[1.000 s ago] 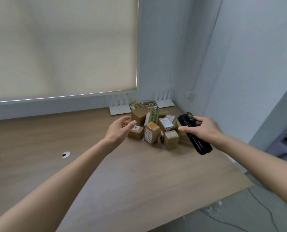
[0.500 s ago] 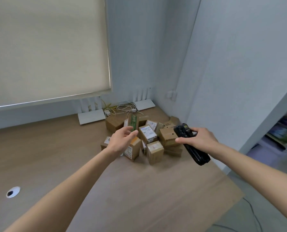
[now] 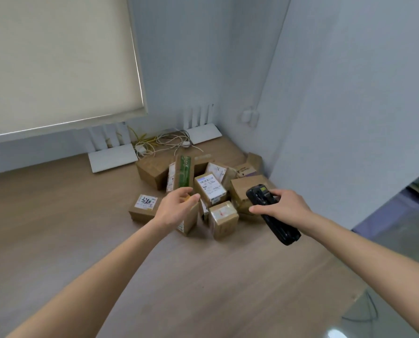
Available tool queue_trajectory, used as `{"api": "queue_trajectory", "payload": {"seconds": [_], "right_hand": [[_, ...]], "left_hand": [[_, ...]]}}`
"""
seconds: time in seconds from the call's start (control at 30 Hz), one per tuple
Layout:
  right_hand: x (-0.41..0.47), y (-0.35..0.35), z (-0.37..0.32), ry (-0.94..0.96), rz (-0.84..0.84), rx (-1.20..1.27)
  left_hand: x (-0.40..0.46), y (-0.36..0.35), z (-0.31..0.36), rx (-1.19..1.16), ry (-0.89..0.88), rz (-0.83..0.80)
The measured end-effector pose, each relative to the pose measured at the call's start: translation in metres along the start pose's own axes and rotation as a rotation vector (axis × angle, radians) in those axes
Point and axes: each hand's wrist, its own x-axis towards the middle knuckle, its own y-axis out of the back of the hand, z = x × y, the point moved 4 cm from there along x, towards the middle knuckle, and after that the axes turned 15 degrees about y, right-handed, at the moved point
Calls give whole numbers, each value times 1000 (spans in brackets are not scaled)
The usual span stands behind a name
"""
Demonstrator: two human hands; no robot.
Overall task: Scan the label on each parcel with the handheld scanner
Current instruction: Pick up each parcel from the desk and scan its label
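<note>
The step in hand looks like the reach for a first parcel: the left hand (image 3: 176, 208) hangs over the front of the pile (image 3: 203, 191) with fingers loosely spread and thumb apart, holding nothing, just above a small box (image 3: 190, 220) it partly hides. Whether it touches that box I cannot tell. The right hand (image 3: 283, 207) grips the scanner (image 3: 270, 213) round its middle, fingers curled over the top, head end aimed toward the parcels and tail end sticking out toward the person.

The pile sits in the far right corner of the desk (image 3: 203, 276), against the wall, well apart from the desk's near edge. The next move, I judge, calls for picking or turning one box so its label faces the scanner head, then lining the head up with the barcode; the boxes lean on each other, so lifting one may shift its neighbours.

The parcels are brown corrugated cardboard, boxy and sharp-edged, mostly small, some taped with glossy clear tape. One in the middle carries a white label (image 3: 209, 185) with a printed barcode facing up; a low box at the left (image 3: 143, 207) has a white sticker with dark script. A tall narrow carton (image 3: 185, 172) stands upright with a green strip. The scanner is matte black plastic, long and slab-like. The desk is smooth, light wood-grain laminate. Behind the pile lie two flat white routers (image 3: 111, 157) and a tangle of cables (image 3: 164, 141)
</note>
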Motion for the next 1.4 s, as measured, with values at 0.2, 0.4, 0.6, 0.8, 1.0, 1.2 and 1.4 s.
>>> {"api": "queue_trajectory", "payload": {"seconds": [0.2, 0.4, 0.6, 0.8, 1.0, 1.2, 1.4], "right_hand": [[41, -35, 45, -47, -107, 14], [90, -79, 96, -61, -216, -3], [133, -117, 128, -25, -316, 34], [151, -137, 144, -22, -359, 142], [137, -135, 140, -42, -382, 278], [87, -123, 114, -4, -390, 355], [7, -93, 69, 51, -253, 377]], "left_hand": [[41, -46, -24, 30, 89, -34], [85, -99, -47, 26, 188, -54], [132, -147, -68, -74, 321, -113], [148, -176, -77, -348, 505, -115], [130, -170, -84, -488, 536, -41], [83, -157, -83, -517, 467, 7], [-3, -128, -82, -594, 380, -107]]}}
